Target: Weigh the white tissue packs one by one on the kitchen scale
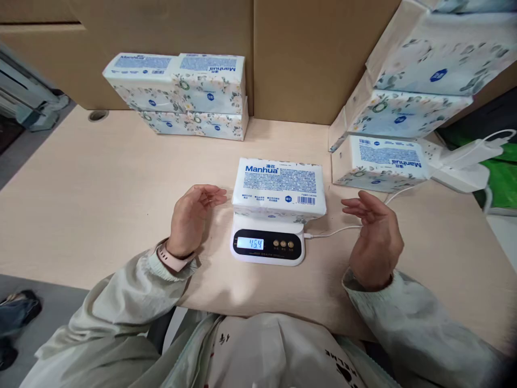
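Note:
A pack of tissues (pixel 278 186) with blue Manhua print lies flat on a white digital scale (pixel 267 261). The scale's lit display (pixel 250 243) appears to read 45.4 or 454, and its three round buttons show to the right. My left hand (pixel 194 218) hovers just left of the pack, fingers stretched toward it without touching. On the other side, a little farther off, my right hand (pixel 374 237) is held up with fingers apart and nothing in it. A white cable (pixel 335 233) runs from the scale toward my right hand.
Several tissue packs (pixel 197 97) are stacked at the back left; a taller stack (pixel 407 113) rises at the right, with one pack (pixel 385 161) in front. A white power strip (pixel 460 170) sits beside it. Cardboard boxes (pixel 294 59) line the back. A cable hole (pixel 98 115) pierces the table.

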`<state>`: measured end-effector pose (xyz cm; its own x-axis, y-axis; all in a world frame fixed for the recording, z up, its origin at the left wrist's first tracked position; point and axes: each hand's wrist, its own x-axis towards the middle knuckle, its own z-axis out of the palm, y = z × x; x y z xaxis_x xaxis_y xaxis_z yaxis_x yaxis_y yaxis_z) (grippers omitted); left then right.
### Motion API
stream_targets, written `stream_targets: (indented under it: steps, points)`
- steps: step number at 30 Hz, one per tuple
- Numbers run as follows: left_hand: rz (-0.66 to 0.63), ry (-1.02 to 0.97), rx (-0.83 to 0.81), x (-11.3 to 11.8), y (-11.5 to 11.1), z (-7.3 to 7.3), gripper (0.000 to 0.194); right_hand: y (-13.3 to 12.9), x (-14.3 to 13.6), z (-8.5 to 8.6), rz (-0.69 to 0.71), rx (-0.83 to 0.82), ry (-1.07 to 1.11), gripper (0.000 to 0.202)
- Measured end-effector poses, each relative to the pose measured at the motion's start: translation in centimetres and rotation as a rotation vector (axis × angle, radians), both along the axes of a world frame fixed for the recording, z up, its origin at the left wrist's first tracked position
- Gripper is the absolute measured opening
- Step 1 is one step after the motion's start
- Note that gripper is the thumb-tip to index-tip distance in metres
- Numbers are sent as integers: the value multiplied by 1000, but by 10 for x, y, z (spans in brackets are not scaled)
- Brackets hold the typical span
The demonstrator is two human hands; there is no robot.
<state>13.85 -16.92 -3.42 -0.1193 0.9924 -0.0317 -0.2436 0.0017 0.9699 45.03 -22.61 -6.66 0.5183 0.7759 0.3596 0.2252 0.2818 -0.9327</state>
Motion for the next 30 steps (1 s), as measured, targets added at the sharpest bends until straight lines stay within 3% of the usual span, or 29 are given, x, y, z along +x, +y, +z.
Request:
stream_targets:
  steps: [6,13,26,30]
  points:
    - [45,-124,-136,-4,5,-3,33,-5,0,-3,42,-13,-21,48]
    - [170,-316,-393,-5,14,13,37,-7,-1,-2,46,-40,-57,51]
    - [161,-323,-387,-6,16,11,37,-7,1,-4,103,18,-119,47]
    - [65,-249,-279,-8,11,6,30,-7,4,-2,147,90,-243,45]
